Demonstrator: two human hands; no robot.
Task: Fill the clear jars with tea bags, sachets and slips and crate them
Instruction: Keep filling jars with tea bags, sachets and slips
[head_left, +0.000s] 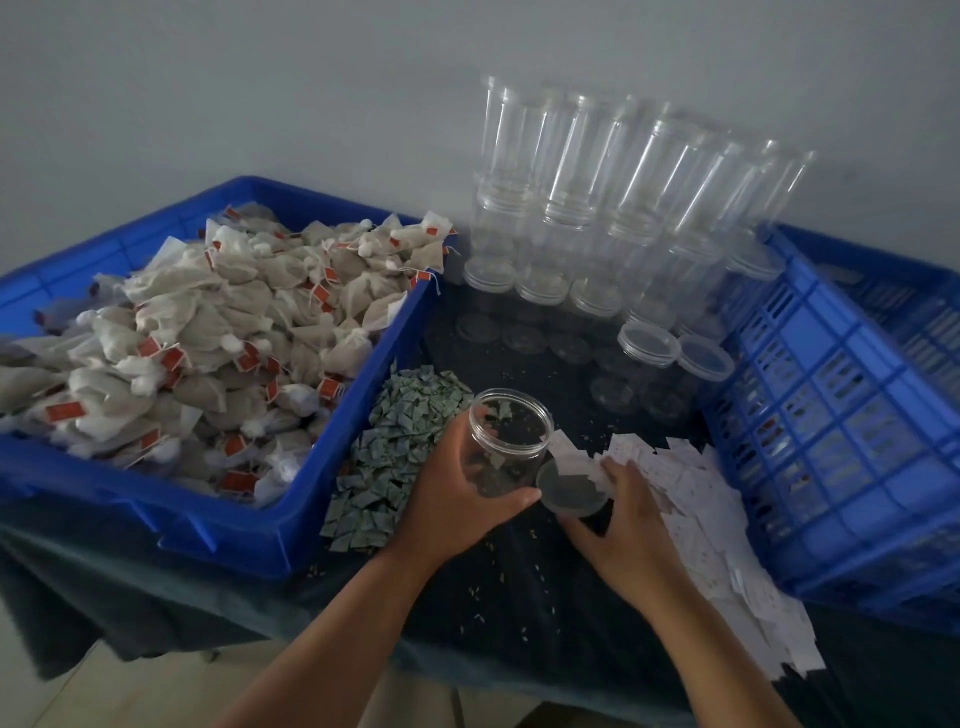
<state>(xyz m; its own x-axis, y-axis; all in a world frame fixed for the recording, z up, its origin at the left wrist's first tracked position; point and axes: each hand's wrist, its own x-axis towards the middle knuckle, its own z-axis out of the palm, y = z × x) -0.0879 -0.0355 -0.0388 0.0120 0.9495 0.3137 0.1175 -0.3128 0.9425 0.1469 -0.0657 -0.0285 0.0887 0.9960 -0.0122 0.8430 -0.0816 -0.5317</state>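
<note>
My left hand (457, 488) grips an open clear jar (511, 436), tilted toward me, above the dark cloth. My right hand (623, 525) holds the jar's clear lid (571, 491) right beside it and touches the pile of white slips (706, 519). A heap of small green sachets (395, 457) lies just left of the jar. A blue bin (249, 525) on the left is heaped with tea bags (208, 332) that carry red tags. A blue slatted crate (841, 436) stands on the right.
Several empty clear jars (597, 208) are stacked in rows against the grey wall at the back, some lidded ones (649, 343) in front. Loose crumbs speck the dark tablecloth (519, 597). The table's front edge runs just under my forearms.
</note>
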